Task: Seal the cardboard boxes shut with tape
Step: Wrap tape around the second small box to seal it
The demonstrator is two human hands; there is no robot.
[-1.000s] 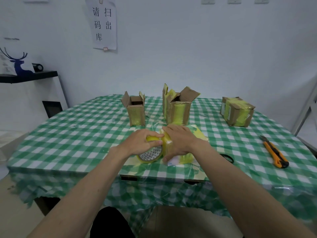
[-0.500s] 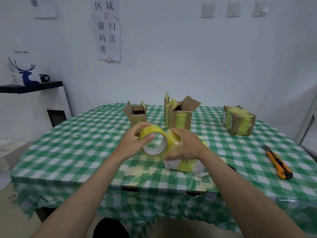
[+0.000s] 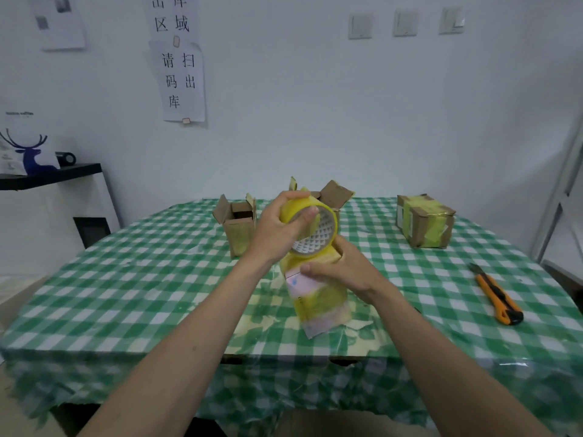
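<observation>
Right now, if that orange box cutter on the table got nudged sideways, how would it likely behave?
The box cutter lies flat on the glossy checked tablecloth, so it would probably slide, not roll. Its long, slim body suggests it would pivot if pushed near one end. It looks stiff and light. Whether the blade is out is too small to tell.

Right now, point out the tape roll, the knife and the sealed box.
tape roll (image 3: 310, 230), head view, on its yellow outer band
knife (image 3: 497, 294), head view, on the orange handle
sealed box (image 3: 424, 220), head view, on its taped front face
</observation>
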